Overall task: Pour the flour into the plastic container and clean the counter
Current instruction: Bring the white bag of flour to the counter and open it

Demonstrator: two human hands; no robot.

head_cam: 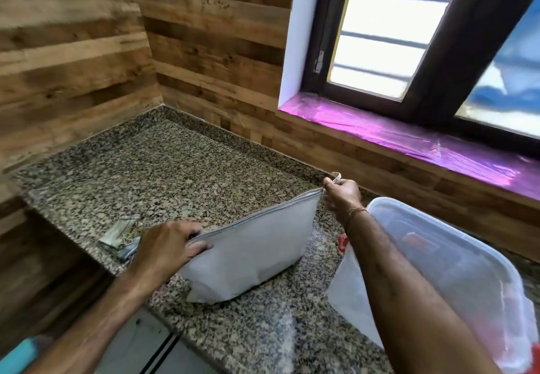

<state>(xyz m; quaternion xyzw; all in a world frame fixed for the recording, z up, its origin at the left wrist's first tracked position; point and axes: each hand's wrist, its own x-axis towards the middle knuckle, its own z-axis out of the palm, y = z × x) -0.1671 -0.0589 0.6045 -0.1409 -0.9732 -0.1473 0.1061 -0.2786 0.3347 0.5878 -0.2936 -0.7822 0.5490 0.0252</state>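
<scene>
A white flour bag (251, 251) is stood on the speckled granite counter (163, 175), its zipped top edge stretched between both hands; the left hand (168, 249) is closed around the near end of that edge, while the right hand (342, 195) is pinched on the far corner, apparently at the zip pull (the pull itself cannot be made out). The clear plastic container (455, 259) is set just beside the bag, to the right, partly hidden by the right forearm; a faint white dusting is seen on the counter between them. The opening step is judged to be in hand; next, the mouth must be opened fully and the bag lifted and tipped over the container.
</scene>
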